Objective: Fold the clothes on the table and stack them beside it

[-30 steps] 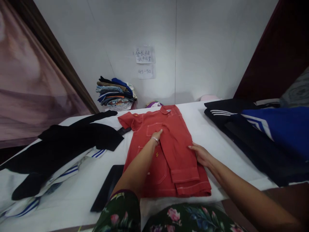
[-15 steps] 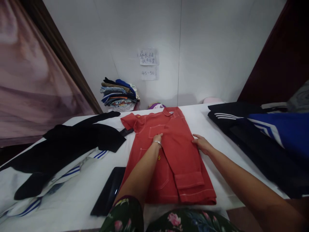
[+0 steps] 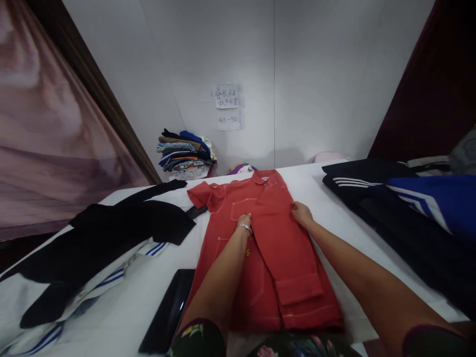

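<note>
A red long-sleeved jacket [image 3: 241,287] with white stitching lies on the white table, its collar toward the wall. One sleeve [image 3: 290,248] is laid lengthwise down the front, cuff toward me; the other is bunched at the left shoulder. My left hand [image 3: 244,221], with a silver bracelet on the wrist, is closed on the inner edge of the laid-down sleeve, near the chest pocket. At the jacket's right side, my right hand [image 3: 302,214] has its fingers closed on the outer edge. The fingertips are partly hidden.
A black tablet-like object [image 3: 167,312] lies left of the jacket. Further left are black garments [image 3: 130,228] and white ones with blue stripes. Dark and blue clothes [image 3: 375,218] are piled at right. A folded stack [image 3: 186,153] stands by the wall below paper signs [image 3: 228,96].
My right hand has drawn in against the jacket's right edge, its fingers closing there. My left hand keeps its place on the sleeve. The camera view has shifted slightly.
</note>
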The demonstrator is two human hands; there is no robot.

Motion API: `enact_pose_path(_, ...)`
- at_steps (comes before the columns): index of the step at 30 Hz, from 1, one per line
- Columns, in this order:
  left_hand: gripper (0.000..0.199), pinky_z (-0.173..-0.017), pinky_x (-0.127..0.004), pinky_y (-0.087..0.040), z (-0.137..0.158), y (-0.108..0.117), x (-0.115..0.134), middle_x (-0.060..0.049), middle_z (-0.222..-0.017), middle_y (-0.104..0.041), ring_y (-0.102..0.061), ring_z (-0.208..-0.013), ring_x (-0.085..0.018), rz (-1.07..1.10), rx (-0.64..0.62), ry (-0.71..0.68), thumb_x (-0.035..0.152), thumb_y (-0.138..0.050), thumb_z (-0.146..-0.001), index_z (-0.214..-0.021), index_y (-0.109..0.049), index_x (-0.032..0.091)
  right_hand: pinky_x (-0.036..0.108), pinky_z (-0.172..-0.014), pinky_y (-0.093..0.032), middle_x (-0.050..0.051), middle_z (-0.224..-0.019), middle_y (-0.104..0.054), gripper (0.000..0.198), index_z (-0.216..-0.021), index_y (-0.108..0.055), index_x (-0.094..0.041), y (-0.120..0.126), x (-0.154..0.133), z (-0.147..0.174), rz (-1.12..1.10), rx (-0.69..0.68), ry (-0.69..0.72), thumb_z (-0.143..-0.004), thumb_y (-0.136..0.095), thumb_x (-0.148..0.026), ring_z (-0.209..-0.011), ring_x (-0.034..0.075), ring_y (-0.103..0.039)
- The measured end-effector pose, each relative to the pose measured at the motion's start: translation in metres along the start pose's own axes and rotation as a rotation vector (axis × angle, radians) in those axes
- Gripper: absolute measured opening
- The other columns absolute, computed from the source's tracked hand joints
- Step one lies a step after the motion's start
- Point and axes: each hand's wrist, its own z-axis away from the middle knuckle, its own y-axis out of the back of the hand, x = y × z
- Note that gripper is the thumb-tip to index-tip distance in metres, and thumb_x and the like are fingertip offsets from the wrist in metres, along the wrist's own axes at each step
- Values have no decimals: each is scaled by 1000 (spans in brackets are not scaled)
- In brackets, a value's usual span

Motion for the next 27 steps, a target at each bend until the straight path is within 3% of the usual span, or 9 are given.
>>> enact_pose_path(4,23,-77,-27,-54,7,0,1,-13,-106,-69,-69,-94,-19,-168,93,-79,14,-54,-85,-108,-58,15,40,-97,-39,13,-125,-60,42,-112,-67,-21,1,-9,11,221,-34,131,-72,-56,-13,-119,32,-51)
enact_pose_path(7,42,-92,-29,-49,17,1,5,-15,-127,-60,-59,-116,-20,-280,169,-184,13,-56,-83,-124,-49,16,41,-111,-24,10,-149,-39,50,-130,-55,-23,-4,-18,23,333,-60,292,-80,-55,-20,-138,29,-29)
enact_pose_path(10,56,-111,-35,-31,31,1,6,-14,-151,-35,-32,-140,-23,-510,184,-427,20,-58,-83,-137,-41,19,47,-114,-14,12,-155,-27,56,-141,-42,-19,-13,-16,36,540,-187,408,-89,-48,-38,-144,28,-16)
enact_pose_path(13,58,-118,-45,-9,41,-1,-2,-11,-156,-26,-13,-146,-26,-974,35,-665,36,-57,-85,-139,-42,23,52,-113,-14,15,-155,-26,61,-144,-38,-17,-20,-8,43,644,-306,350,-93,-38,-51,-144,30,-18)
enact_pose_path(16,59,-116,-51,0,41,-4,-13,-13,-155,-28,-13,-146,-27,-1208,-106,-620,47,-51,-86,-139,-44,22,52,-113,-13,14,-156,-23,62,-145,-37,-15,-18,-7,41,629,-330,323,-94,-36,-51,-144,29,-16)
enact_pose_path(20,62,-116,-51,0,36,-4,-20,-11,-156,-24,-11,-146,-26,-1242,-109,-588,51,-47,-87,-141,-42,22,51,-113,-14,17,-154,-26,61,-143,-40,-12,-7,-10,55,613,-352,305,-94,-37,-49,-143,31,-20)
enact_pose_path(27,62,-117,-51,-4,35,-4,-20,-11,-157,-23,-10,-146,-26,-1313,-99,-615,54,-41,-89,-142,-41,22,50,-116,-8,15,-153,-30,64,-140,-47,-16,18,9,166,388,-421,500,-90,-45,-55,-144,29,-20)
